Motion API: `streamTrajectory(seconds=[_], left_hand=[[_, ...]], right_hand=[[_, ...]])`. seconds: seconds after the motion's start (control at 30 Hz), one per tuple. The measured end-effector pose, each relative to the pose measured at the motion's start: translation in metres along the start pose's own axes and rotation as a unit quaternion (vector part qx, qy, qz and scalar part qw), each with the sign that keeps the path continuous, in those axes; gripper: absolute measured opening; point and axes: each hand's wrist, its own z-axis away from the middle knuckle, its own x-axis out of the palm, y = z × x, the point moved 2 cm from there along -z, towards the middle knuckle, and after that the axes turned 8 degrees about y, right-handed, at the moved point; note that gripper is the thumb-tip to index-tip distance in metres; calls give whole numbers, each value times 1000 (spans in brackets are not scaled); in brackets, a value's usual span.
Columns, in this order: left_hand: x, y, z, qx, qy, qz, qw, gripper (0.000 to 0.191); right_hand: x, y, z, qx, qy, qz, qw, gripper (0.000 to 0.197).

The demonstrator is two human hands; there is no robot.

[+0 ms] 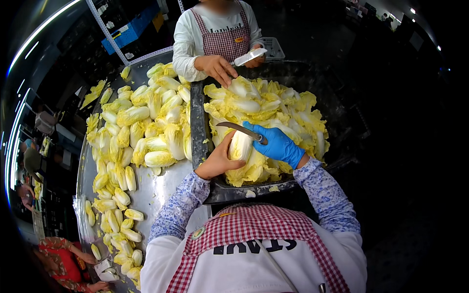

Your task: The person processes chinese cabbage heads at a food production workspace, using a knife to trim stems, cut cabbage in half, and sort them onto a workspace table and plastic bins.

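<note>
My bare left hand (221,157) grips a small napa cabbage head (240,147), its white base turned up. My right hand (277,144), in a blue glove, holds a knife with a curved blade (234,126). The blade lies across the top end of the cabbage; whether it cuts in or only rests there I cannot tell. Both hands are above a black bin (198,110) heaped with loose yellow and white cabbage leaves (278,106). The knife's handle is mostly hidden in the glove.
Left of the bin, a metal table (161,190) bears many trimmed cabbage heads (133,115). Across the bin a co-worker's hand (218,69) reaches over the leaves, the other holding a white object (251,56). Another person (66,262) works at the table's lower left.
</note>
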Motion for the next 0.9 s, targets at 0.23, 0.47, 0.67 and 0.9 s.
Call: streamTrajectory(seconds=[0.23, 0.47, 0.67, 0.9], left_hand=[[13, -9, -9, -20, 1, 172, 985, 87], [27, -21, -25, 39, 228, -117, 966, 67], [9, -32, -22, -25, 139, -20, 990, 62], [8, -11, -18, -43, 111, 33, 992, 59]], right_hand=[[11, 3, -5, -22, 84, 4, 996, 53], [34, -8, -11, -48, 90, 222, 970, 60], [14, 0, -10, 54, 12, 182, 982, 62], [14, 10, -14, 64, 37, 94, 993, 62]])
